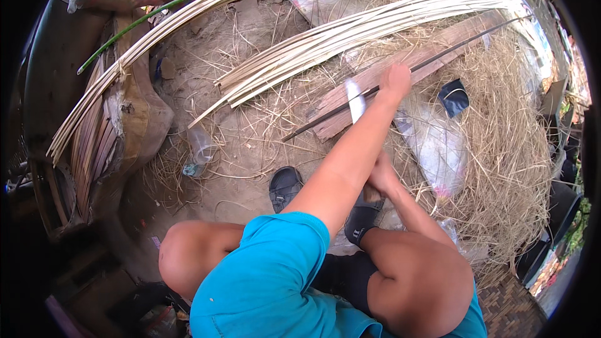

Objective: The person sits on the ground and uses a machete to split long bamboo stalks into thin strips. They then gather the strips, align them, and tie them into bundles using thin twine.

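My left hand (395, 81), at the end of the outstretched arm, is closed around a long dark thin strip (466, 42). The strip slants from lower left to upper right across a weathered wooden plank (432, 45). Below the left forearm, my right hand (382, 175) is closed on what looks like the wooden handle of a large knife. The pale, shiny knife blade (355, 101) shows beyond the forearm, next to the dark strip. The forearm hides the middle of the knife.
Split bamboo strips (350, 30) lie beyond the plank, with another long bundle (181, 22) to the left. Fibre shavings (501, 144) heap at the right. A clear plastic cup (201, 144) lies at left. A dark pouch (454, 97) rests on the shavings. My sandalled feet (286, 186) are close by.
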### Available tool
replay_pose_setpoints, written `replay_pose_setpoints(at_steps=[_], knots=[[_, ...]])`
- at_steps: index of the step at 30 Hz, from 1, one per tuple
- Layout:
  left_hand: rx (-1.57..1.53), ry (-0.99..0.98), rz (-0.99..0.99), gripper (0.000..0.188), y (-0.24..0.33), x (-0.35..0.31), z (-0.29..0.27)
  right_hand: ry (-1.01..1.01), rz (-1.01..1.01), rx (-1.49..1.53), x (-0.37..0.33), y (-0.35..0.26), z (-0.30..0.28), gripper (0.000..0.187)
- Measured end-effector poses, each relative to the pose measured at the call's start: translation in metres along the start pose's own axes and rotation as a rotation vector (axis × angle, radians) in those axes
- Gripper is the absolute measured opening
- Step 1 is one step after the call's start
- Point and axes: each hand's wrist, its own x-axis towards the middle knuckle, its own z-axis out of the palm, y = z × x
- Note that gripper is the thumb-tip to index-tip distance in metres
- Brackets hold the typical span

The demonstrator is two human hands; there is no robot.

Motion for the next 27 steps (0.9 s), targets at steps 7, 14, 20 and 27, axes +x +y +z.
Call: replay_pose_setpoints(at_steps=[7, 14, 20, 27], knots=[[0.039, -0.168, 0.059, 0.047, 0.005, 0.001, -0.018, -0.088, 0.089, -0.023, 0.018, 0.019, -0.019, 0.032], [0.059, 0.001, 0.024, 0.047, 0.004, 0.013, -0.019, -0.447, -0.262, -0.261, -0.028, -0.007, 0.029, 0.030], [-0.009, -0.051, 0.118, 0.044, 0.003, 0.006, -0.023, 0.076, -0.023, -0.080, 0.033, 0.013, -0.017, 0.048], [0.082, -0.083, 0.120, 0.043, 0.015, 0.011, -0.028, -0.592, -0.025, -0.252, -0.016, 0.001, 0.030, 0.054]])
